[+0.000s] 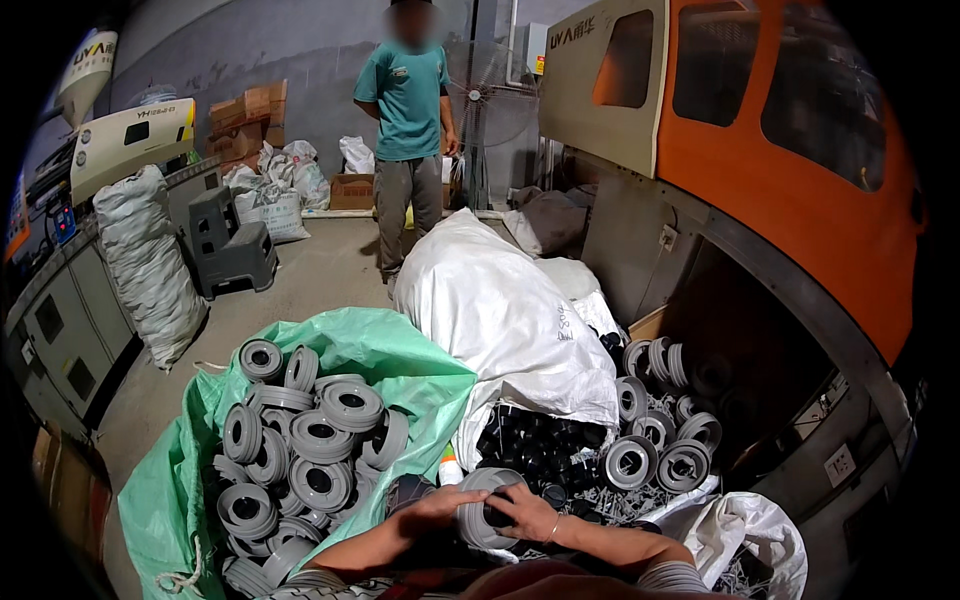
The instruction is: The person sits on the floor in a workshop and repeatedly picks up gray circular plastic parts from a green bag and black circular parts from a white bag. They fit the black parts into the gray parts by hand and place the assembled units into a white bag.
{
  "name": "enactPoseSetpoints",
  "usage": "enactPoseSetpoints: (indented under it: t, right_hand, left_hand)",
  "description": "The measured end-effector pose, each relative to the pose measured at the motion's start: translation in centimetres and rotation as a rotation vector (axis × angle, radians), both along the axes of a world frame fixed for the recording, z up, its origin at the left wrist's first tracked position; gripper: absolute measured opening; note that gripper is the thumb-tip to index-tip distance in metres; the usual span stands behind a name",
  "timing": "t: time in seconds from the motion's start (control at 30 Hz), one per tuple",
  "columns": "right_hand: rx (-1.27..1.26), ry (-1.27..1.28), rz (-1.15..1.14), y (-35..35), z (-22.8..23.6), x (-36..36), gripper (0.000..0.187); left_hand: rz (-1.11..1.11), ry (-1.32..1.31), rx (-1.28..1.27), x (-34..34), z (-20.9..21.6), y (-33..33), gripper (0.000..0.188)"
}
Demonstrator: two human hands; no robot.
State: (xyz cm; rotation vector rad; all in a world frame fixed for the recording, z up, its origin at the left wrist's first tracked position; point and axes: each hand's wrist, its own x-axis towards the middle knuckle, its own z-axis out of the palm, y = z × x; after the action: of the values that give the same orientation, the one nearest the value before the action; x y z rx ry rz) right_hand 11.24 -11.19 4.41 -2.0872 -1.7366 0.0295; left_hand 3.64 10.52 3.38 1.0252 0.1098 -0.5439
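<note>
Between my two hands is a round grey plastic ring part (480, 525) with a dark middle. My left hand (443, 502) grips its left rim, fingers bent round the edge. My right hand (528, 513) lies over its right side, fingers curled across the front toward the dark centre. Just beyond, black plastic caps (525, 440) spill from the mouth of a white sack (490, 310). To the left, a green woven bag (150, 500) holds many grey ring parts with black centres (320, 485). More grey rings (630, 462) are heaped on the right.
A person in a teal shirt (402, 100) stands at the back. An orange and cream machine (850, 220) rises on the right. Small grey sprue pieces (610, 503) lie near a white bag (775, 520). A grey step stool (235, 250) and tall white sack (150, 265) stand left.
</note>
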Motion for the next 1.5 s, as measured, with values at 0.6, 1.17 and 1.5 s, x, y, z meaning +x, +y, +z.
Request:
enactPoseSetpoints:
  t: [0.6,1.17,1.5]
  right_hand:
    - [0.179,0.156,-0.171,1.2,1.8,-0.8,0.065]
    - [0.469,1.380,-0.280,0.0,-0.5,1.1,0.042]
    - [1.245,1.634,-0.278,-5.4,7.7,3.1,0.045]
  left_hand:
    - [0.286,-0.042,0.038,-3.0,8.0,-2.3,0.044]
    - [0.048,-1.088,0.791,-4.1,2.6,-1.7,0.071]
    - [0.171,-1.077,0.837,-1.9,7.6,-1.8,0.064]
